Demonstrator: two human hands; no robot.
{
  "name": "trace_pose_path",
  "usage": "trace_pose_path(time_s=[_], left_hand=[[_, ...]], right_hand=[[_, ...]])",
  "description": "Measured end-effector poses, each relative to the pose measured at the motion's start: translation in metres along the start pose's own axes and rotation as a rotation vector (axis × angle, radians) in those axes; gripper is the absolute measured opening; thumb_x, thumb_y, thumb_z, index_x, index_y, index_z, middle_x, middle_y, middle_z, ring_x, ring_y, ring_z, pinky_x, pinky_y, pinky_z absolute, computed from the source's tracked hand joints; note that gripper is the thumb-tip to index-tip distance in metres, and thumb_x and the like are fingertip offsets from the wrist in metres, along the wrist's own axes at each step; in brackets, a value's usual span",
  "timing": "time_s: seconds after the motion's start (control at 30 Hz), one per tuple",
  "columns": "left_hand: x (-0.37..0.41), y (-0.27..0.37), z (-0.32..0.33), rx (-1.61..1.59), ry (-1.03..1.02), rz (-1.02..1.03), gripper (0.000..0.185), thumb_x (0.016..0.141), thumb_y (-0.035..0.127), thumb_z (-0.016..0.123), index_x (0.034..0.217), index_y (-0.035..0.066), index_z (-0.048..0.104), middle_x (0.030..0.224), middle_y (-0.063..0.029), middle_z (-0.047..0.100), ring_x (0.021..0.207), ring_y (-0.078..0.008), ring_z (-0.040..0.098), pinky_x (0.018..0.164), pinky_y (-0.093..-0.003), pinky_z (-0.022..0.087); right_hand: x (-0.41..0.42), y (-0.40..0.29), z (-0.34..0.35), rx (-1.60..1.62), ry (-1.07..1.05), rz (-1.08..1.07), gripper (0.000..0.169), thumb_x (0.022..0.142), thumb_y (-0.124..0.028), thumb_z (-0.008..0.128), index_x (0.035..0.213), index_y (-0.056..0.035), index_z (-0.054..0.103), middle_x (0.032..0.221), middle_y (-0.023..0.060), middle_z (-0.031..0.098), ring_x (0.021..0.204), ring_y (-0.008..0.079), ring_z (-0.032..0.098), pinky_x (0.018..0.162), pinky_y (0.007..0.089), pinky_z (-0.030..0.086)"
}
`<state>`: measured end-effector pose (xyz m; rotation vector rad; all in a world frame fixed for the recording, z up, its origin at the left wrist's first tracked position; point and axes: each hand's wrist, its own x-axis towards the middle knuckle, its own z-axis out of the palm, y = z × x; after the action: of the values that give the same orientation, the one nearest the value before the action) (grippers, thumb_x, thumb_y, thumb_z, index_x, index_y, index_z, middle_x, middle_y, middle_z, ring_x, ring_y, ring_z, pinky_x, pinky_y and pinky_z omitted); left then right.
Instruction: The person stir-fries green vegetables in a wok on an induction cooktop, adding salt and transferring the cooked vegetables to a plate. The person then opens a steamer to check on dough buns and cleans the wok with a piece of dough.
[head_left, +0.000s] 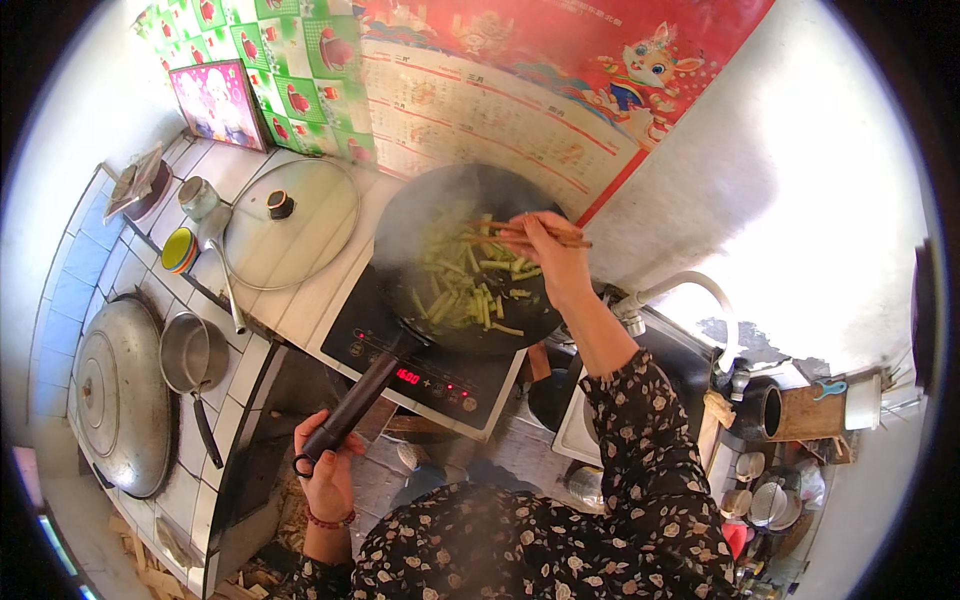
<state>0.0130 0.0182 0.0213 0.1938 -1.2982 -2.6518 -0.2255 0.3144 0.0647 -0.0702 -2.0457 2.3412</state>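
Note:
A dark wok (405, 300) stands on a black induction cooker (450, 397) whose red display is lit. My left hand (328, 469) grips the end of the wok's long dark handle (360, 397). Over the right part of the wok, my right hand (547, 244) holds a pair of wooden chopsticks (491, 240), their tips pointing left above the food. Cut green vegetable pieces (480, 296) lie across the bottom of the wok. Steam rises from them and blurs the wok's left side.
Left of the wok, a glass lid (300, 240) lies by a ladle (229, 289), a glass jar (198, 196) and stacked bowls (179, 250). A small saucepan (184, 352) sits beside a large metal lid (124, 397). At right, a curved faucet (682, 279) rises over a sink. A calendar hangs behind.

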Motion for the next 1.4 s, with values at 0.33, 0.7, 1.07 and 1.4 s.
trace_pose_path(time_s=[0.33,0.7,1.07,1.4], left_hand=[[-0.001,-0.001,0.001,0.012,0.014,-0.02,0.056,0.077,0.024,0.07,0.12,0.001,0.042,0.101,-0.0131,0.056,0.083,-0.0225,0.057,0.072,-0.0358,0.046],[0.005,0.002,0.005,-0.002,0.011,-0.001,0.055,0.078,0.024,0.068,0.12,0.001,0.041,0.103,-0.0145,0.055,0.082,-0.0222,0.057,0.072,-0.0347,0.047],[0.002,0.001,0.01,0.007,0.046,0.004,0.054,0.078,0.023,0.068,0.12,0.0,0.041,0.1,-0.0135,0.055,0.081,-0.0219,0.057,0.071,-0.0346,0.046],[0.005,0.002,0.009,0.032,0.035,0.034,0.053,0.078,0.022,0.067,0.12,0.001,0.041,0.097,-0.0126,0.056,0.08,-0.0211,0.057,0.071,-0.0344,0.047]], right_hand=[[-0.002,-0.003,-0.018,-0.459,-0.57,-0.146,0.011,0.086,-0.009,0.06,0.093,-0.001,0.064,0.087,0.0008,0.064,0.082,0.0085,0.056,0.073,0.0246,0.045],[0.026,0.0,-0.032,-0.484,-0.286,-0.277,0.011,0.085,-0.011,0.06,0.09,-0.0014,0.062,0.083,0.0007,0.062,0.079,0.0093,0.055,0.072,0.0251,0.044],[-0.059,-0.059,-0.032,-0.506,-0.758,-0.056,0.01,0.086,-0.007,0.058,0.093,-0.0007,0.061,0.086,0.0037,0.06,0.076,0.012,0.058,0.063,0.0263,0.046],[-0.026,-0.018,-0.07,-0.518,-0.178,-0.366,0.009,0.087,-0.007,0.057,0.092,-0.0014,0.061,0.088,0.0038,0.062,0.078,0.012,0.057,0.069,0.0247,0.046]])
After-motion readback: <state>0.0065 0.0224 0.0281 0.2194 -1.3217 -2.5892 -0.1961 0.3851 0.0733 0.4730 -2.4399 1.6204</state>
